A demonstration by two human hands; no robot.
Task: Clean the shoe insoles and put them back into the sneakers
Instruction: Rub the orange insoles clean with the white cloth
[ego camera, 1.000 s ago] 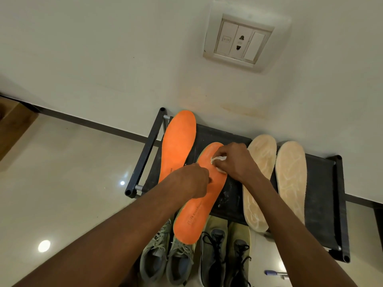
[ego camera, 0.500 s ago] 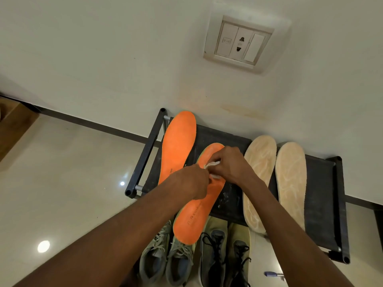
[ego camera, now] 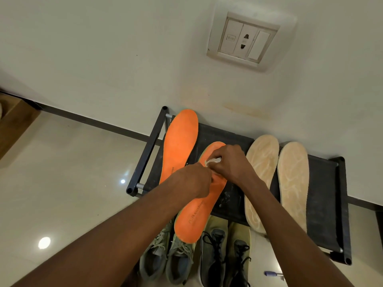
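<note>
Two orange insoles lie on a black shoe rack (ego camera: 323,183). The left orange insole (ego camera: 180,141) rests untouched. My left hand (ego camera: 192,179) pinches the edge of the second orange insole (ego camera: 196,216), which hangs over the rack's front. My right hand (ego camera: 228,162) presses a small white wipe (ego camera: 212,161) onto that insole's upper part. Two beige insoles (ego camera: 261,175) (ego camera: 293,183) lie to the right. Grey-green sneakers (ego camera: 165,259) and olive sneakers with black laces (ego camera: 226,251) stand on the floor below.
The rack stands against a white wall with a switch and socket plate (ego camera: 242,40). Glossy beige floor tiles (ego camera: 62,183) spread to the left. A wooden edge (ego camera: 12,125) shows far left. A small blue object (ego camera: 271,273) lies on the floor at the lower right.
My right hand with the wipe slid back down the orange insole toward my left hand, then stayed near it. My left hand kept its hold on the insole.
</note>
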